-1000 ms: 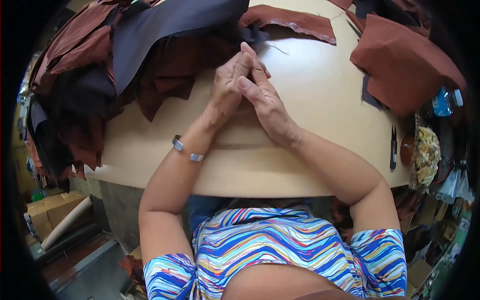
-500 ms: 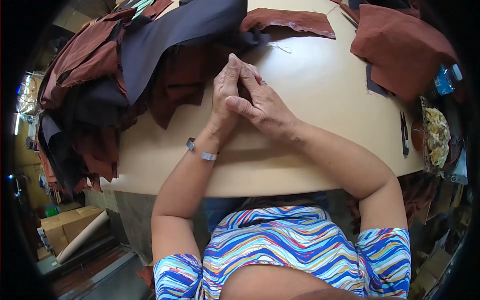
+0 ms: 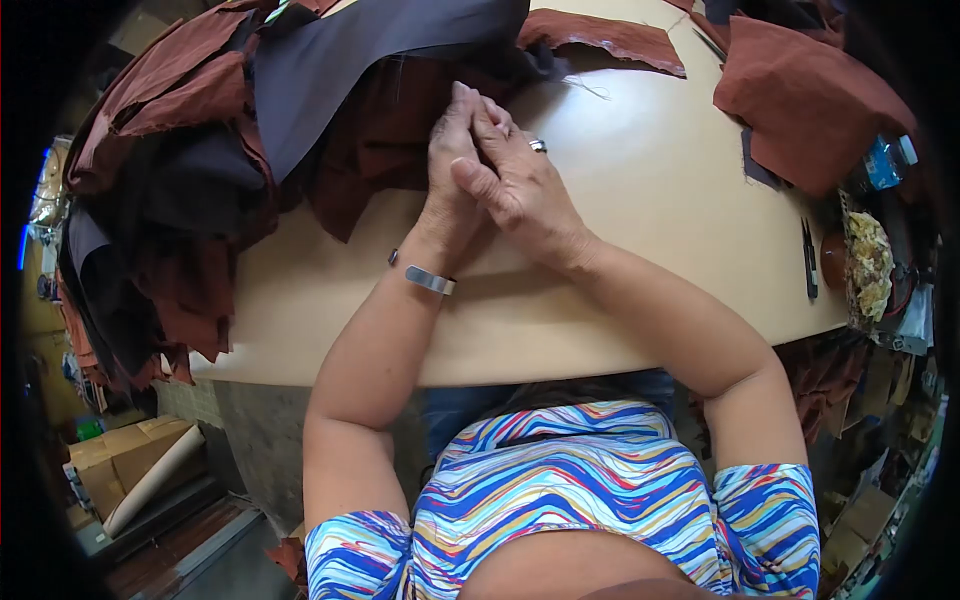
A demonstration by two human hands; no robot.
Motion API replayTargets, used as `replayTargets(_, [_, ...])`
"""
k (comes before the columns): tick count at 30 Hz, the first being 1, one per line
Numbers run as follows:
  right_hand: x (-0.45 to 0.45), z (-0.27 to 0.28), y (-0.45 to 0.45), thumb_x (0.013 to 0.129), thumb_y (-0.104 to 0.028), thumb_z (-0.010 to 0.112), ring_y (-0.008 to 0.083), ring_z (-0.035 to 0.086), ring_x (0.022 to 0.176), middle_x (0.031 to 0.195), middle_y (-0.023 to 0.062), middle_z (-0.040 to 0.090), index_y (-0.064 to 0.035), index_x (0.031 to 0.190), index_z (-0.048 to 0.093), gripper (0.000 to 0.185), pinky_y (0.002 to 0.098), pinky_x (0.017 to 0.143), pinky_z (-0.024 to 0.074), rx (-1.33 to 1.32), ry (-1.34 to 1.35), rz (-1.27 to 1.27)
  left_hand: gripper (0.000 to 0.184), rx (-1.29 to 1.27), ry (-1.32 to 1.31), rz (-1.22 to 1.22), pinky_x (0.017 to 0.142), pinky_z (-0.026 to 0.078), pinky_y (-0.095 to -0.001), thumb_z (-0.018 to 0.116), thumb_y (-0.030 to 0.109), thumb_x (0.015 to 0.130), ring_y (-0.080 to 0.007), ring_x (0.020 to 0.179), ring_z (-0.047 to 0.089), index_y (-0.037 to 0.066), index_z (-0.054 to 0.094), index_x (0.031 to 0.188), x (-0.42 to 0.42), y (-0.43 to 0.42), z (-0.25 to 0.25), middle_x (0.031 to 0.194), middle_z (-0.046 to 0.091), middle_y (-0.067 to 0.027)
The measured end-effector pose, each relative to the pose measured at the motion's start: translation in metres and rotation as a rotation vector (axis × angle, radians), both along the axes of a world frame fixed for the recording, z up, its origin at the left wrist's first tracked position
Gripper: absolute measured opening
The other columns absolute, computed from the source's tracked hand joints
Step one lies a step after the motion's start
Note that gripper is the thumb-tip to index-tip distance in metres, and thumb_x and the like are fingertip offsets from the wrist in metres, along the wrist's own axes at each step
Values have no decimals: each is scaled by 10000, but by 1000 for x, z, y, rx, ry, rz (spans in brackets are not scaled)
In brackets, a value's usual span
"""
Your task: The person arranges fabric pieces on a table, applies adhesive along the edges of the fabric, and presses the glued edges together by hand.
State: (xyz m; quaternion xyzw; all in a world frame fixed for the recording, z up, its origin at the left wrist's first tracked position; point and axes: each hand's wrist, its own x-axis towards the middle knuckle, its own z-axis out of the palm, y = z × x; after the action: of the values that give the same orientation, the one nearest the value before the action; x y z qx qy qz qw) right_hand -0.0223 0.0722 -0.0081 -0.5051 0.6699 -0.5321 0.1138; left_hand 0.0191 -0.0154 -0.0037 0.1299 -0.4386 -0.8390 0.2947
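My left hand and my right hand are clasped together above the table, just right of a heap of cloth. Their fingers are pressed together and point away from me. My right thumb crosses over toward my left hand. No object shows in either hand, though the space between the palms is partly hidden. A metal cuff bracelet is on my left wrist and a ring on my right hand. Nearest to the fingertips lies dark and rust-brown cloth with frayed edges.
On the pale table, a rust-brown strip lies at the back and a rust-brown piece at the right. Black tweezers, a blue-labelled bottle and a yellowish bundle are along the right edge. A cardboard box stands lower left.
The clasped hands have shifted slightly, with the fingertips a little farther from me and the ring now in fuller view. The whole view has turned slightly; the cloth lies as before.
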Motion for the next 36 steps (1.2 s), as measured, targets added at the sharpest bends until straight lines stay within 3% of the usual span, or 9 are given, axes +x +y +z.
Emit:
replayTargets(3, [5, -3, 0, 845, -552, 486, 369, 309, 1281, 1396, 235, 293, -22, 1363, 339, 755, 383, 1059, 256, -14, 72, 72, 446, 42, 58, -23, 651, 423, -315, 340, 383, 971, -168, 579, 362, 96, 335, 630, 5, -11, 2, 592, 327, -25])
replayTargets(8, [-4, -4, 5, 851, -498, 522, 323, 335, 1273, 1376, 201, 313, -29, 1332, 396, 682, 369, 1053, 273, -91, 36, 172, 446, 68, 8, -8, 658, 426, -280, 376, 419, 958, -150, 613, 412, 79, 407, 672, 4, -8, 4, 642, 411, -34])
replayTargets(11, [-12, -3, 4, 871, -383, 549, 283, 450, 1149, 1256, 169, 430, -8, 1238, 481, 530, 345, 975, 367, -228, -215, 135, 356, -53, -7, -12, 723, 435, -237, 425, 370, 955, -124, 752, 511, 52, 535, 839, -2, -3, -4, 823, 548, -54])
replayTargets(12, [-17, 1, 5, 900, -391, 490, 254, 450, 1160, 1258, 146, 444, -9, 1251, 466, 520, 338, 989, 356, -222, -361, 181, 286, -212, -15, 80, 750, 441, -238, 439, 306, 958, -109, 806, 524, 51, 554, 899, -4, 7, 4, 887, 575, -57])
replayTargets(15, [-31, 17, 13, 971, -424, 311, 173, 498, 1115, 1208, 90, 515, 2, 1241, 452, 523, 319, 989, 373, -207, -861, 242, 305, -254, -48, 113, 859, 413, -273, 433, 289, 954, -142, 940, 524, 43, 557, 1086, 2, 2, 10, 1007, 598, -68])
replayTargets(20, [-49, 14, 12, 930, -531, 318, 265, 515, 1071, 1182, 138, 482, 46, 1196, 461, 651, 405, 985, 398, -213, -1192, 135, 264, -249, -93, 191, 881, 442, -337, 463, 219, 937, -177, 937, 554, 21, 572, 1072, 12, -33, 0, 1050, 604, -98])
replayTargets(26, [-57, 15, 14, 914, -557, 327, 338, 469, 1121, 1207, 202, 437, 73, 1201, 434, 701, 466, 1003, 379, -362, -1391, 174, 252, -151, -203, -108, 898, 456, -342, 485, 229, 935, -160, 963, 552, 15, 557, 1049, 8, -6, 8, 1038, 594, -88])
replayTargets(31, [-55, 18, 15, 906, -566, 338, 354, 434, 1159, 1216, 205, 430, 77, 1206, 425, 715, 463, 1016, 364, -442, -1418, 179, 229, -280, -328, -202, 649, 530, -223, 511, 238, 930, -145, 756, 640, 20, 580, 952, 7, 1, 6, 820, 630, -61])
replayTargets(36, [-47, 19, 16, 908, -566, 336, 321, 429, 1169, 1247, 178, 422, 69, 1209, 424, 708, 423, 1019, 360, -408, -1254, 190, 249, -518, -476, -119, 576, 494, -200, 507, 267, 933, -87, 646, 590, 38, 580, 864, 11, 0, 12, 731, 604, -25])
